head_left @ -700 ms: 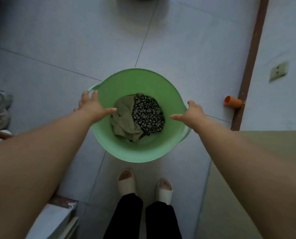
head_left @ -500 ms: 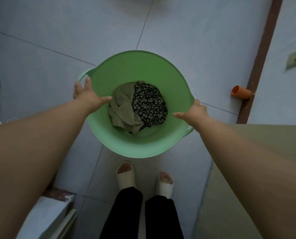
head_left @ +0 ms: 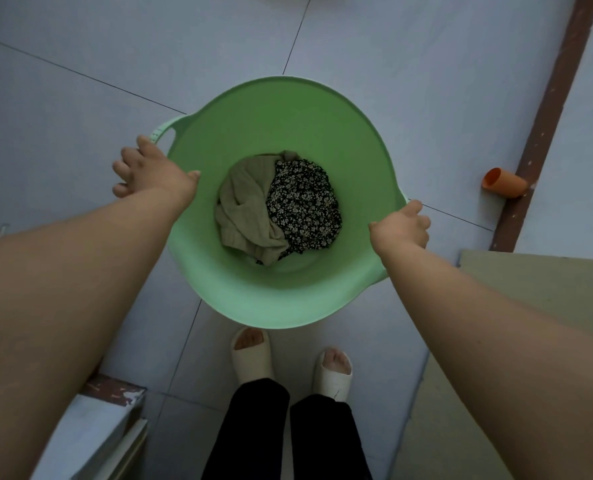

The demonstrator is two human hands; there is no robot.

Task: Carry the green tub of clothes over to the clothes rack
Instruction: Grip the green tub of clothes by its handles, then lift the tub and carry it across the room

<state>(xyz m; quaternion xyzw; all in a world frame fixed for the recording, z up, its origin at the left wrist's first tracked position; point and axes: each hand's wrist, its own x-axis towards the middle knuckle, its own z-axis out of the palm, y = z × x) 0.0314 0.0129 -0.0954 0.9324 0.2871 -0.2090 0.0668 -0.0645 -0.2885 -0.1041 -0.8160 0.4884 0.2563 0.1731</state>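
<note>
A round green tub (head_left: 288,306) stands on the tiled floor right in front of my feet. Inside lie an olive garment (head_left: 243,213) and a black floral garment (head_left: 303,202), bunched together at the bottom. My left hand (head_left: 153,174) rests across the tub's left rim just below the left handle (head_left: 165,128), thumb inside, fingers spread outside. My right hand (head_left: 400,226) has its fingers curled over the right rim where the other handle sits, mostly hidden by the hand. No clothes rack is in view.
An orange cup (head_left: 502,183) lies on its side by the brown skirting (head_left: 547,109) at the right wall. An olive-green flat surface (head_left: 547,289) fills the right foreground. A white cabinet corner (head_left: 91,434) juts in at bottom left. My cream slippers (head_left: 252,355) stand behind the tub.
Both hands have come down onto the tub's rim. The right hand's fingers have curled over the right edge. The tub looks larger and closer in view.
</note>
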